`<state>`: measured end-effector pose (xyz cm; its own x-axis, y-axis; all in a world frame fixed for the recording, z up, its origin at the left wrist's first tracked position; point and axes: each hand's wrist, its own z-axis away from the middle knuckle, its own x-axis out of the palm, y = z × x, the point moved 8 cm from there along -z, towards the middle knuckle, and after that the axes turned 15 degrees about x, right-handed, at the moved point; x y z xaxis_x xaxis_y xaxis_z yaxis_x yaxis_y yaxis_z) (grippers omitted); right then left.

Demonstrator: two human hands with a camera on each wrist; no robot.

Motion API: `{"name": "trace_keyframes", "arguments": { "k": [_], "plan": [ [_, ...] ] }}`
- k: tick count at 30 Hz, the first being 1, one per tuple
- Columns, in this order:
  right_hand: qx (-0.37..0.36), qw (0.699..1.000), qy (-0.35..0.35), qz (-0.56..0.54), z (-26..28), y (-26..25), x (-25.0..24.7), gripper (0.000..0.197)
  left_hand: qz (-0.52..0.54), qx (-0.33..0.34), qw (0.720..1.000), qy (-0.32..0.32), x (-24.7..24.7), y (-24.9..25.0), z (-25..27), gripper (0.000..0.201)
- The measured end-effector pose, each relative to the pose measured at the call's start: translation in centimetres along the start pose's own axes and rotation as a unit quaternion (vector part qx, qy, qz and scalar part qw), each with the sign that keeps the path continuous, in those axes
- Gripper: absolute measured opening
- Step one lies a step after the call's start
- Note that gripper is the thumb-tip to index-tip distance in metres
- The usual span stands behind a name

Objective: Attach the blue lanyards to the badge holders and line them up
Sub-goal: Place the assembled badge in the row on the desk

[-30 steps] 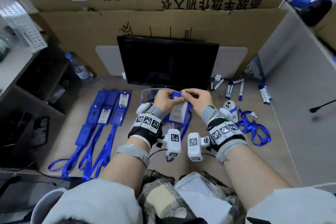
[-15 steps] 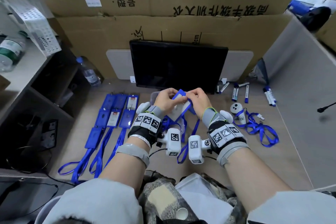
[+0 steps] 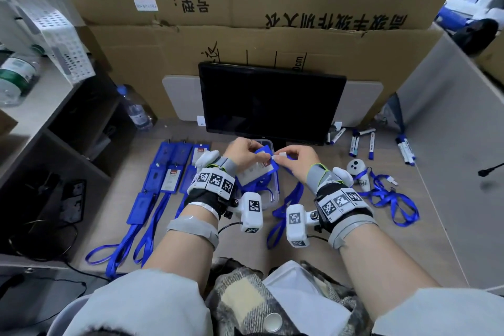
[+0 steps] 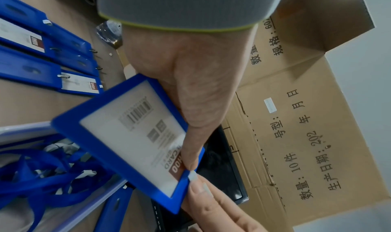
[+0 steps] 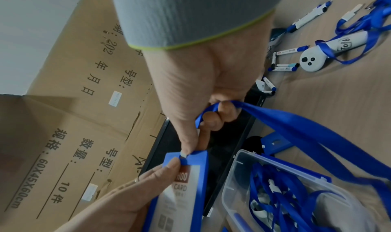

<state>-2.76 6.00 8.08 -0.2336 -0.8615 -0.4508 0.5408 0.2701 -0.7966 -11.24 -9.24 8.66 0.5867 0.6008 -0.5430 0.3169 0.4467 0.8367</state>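
My left hand (image 3: 246,151) grips a blue badge holder (image 3: 261,165) (image 4: 129,135) (image 5: 180,190) by its top edge, above the clear plastic box (image 3: 268,196). My right hand (image 3: 294,158) pinches the white clip end of a blue lanyard (image 3: 289,199) (image 5: 306,131) against the holder's top slot, the strap looped round its curled fingers and hanging down to the table. Several finished holders with lanyards (image 3: 169,172) lie in rows on the left.
A dark monitor (image 3: 270,101) stands just behind my hands, cardboard boxes (image 3: 245,8) behind it. Loose lanyards (image 3: 387,196), a white controller (image 3: 357,168) and several markers (image 3: 371,142) lie on the right. A water bottle (image 3: 136,109) and shelves are at the left.
Both hands have lifted the badge holder and tilted it, the lanyard strap swinging out to the right. The head view has tipped upward.
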Motion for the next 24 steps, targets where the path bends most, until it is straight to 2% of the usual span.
{"name": "trace_keyframes", "arguments": {
  "k": [4,7,10,15,19,24],
  "plan": [
    [0.009,0.999,0.032,-0.02,-0.6,0.0,-0.9,0.007,-0.06,-0.009,0.998,0.011,-0.1,0.4,-0.4,0.026],
    [0.01,1.0,-0.014,-0.026,-0.8,-0.4,-0.6,0.008,-0.108,-0.026,0.993,0.032,-0.7,0.1,-0.6,0.026],
    [0.003,0.999,-0.032,0.023,-1.0,-0.5,-0.5,0.013,-0.127,-0.037,0.991,0.037,-0.6,-0.1,-1.0,0.022],
    [0.019,0.996,0.011,0.081,-1.7,-1.0,-1.9,0.003,-0.098,-0.007,0.995,0.032,0.4,0.1,-2.1,0.024],
    [0.034,0.995,0.044,0.079,-2.2,-1.0,-2.6,0.024,-0.062,0.013,0.997,0.036,0.7,0.8,-2.7,0.019],
    [0.067,0.995,0.035,0.063,-3.3,-0.4,-2.8,0.032,-0.038,0.043,0.998,0.037,1.0,1.0,-3.5,0.012]
  ]
}}
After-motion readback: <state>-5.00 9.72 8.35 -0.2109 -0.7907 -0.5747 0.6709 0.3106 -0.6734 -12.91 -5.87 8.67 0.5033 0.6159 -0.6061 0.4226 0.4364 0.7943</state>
